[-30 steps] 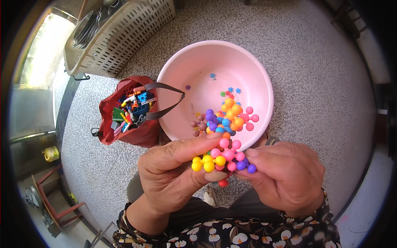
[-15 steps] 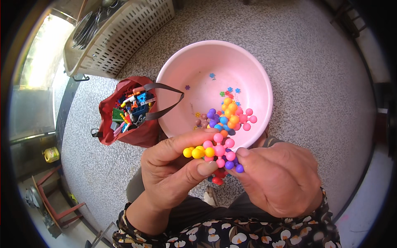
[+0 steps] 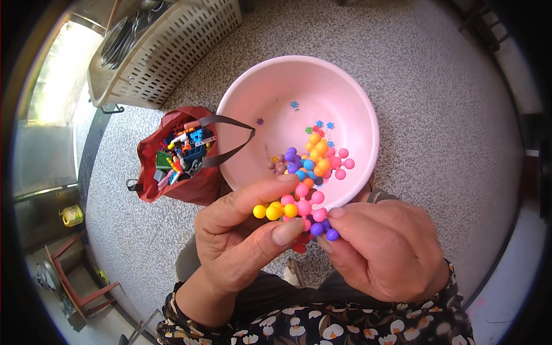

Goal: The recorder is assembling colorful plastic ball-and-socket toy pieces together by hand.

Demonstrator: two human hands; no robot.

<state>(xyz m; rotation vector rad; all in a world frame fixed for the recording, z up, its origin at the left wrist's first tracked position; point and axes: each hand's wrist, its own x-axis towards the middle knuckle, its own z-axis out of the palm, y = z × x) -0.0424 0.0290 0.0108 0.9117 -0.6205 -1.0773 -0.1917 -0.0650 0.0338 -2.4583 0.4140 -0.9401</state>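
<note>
Between my hands is a cluster of joined ball-ended connector pieces in yellow, pink, orange, blue, purple and red. My left hand [image 3: 238, 236] grips it from the left, thumb and index finger around the pink connector piece [image 3: 303, 206] beside the yellow connector piece [image 3: 272, 212]. At the lower right of the cluster, my right hand [image 3: 391, 247] pinches a purple connector piece [image 3: 325, 229]. The far part of the cluster, with an orange connector piece [image 3: 318, 150], overhangs the pink basin [image 3: 253, 86]. My fingers hide its underside.
Several small flower-shaped pieces [image 3: 320, 125] lie in the basin. Left of it, a red bag [image 3: 195, 192] is full of mixed building toys, its dark handle reaching over the basin's rim. A cream slotted basket [image 3: 167, 63] stands at the far left. Speckled floor [image 3: 425, 115] surrounds these.
The cluster has tilted and shifted very slightly left in my hands. My right fingertips have moved a little on the purple piece. The basin and bag are unchanged.
</note>
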